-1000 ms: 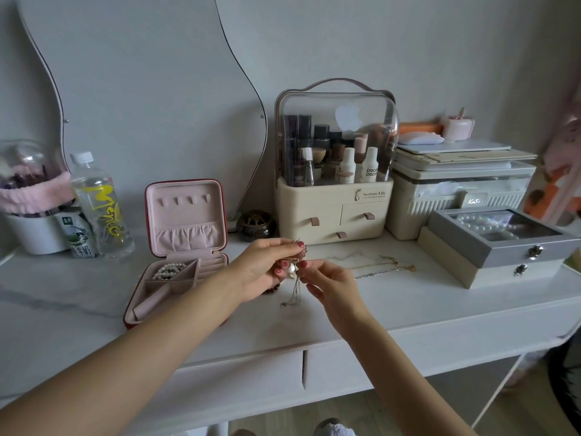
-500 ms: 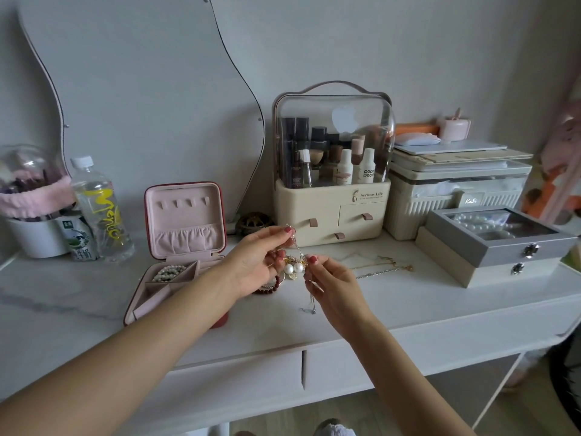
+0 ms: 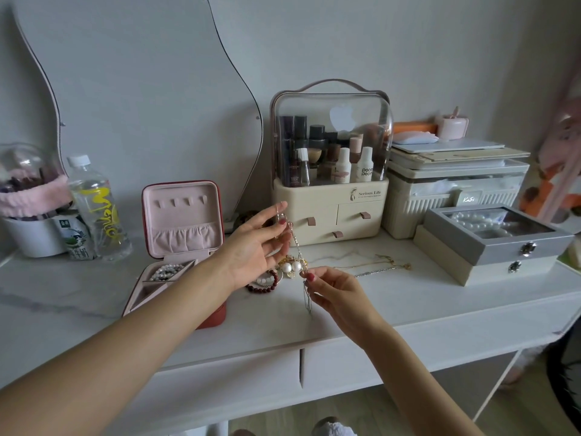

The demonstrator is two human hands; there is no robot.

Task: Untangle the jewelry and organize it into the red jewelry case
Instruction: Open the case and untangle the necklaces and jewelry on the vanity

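Tangle of jewelry (image 3: 294, 268), with two large white pearls and gold links, hangs just above the white tabletop (image 3: 408, 303), right of the open red jewelry case (image 3: 180, 247). A thin chain (image 3: 297, 247) runs taut from the left hand (image 3: 257, 247) down to the right hand (image 3: 333, 291). Left thumb and fingertips pinch its upper end, other fingers spread. Right fingertips pinch lower down; loose strands dangle beneath. Pearl strand (image 3: 165, 272) lies in the case's back compartment. Dark red bead bracelet (image 3: 262, 286) lies on the table beside the tangle. Gold necklace (image 3: 377, 262) farther right.
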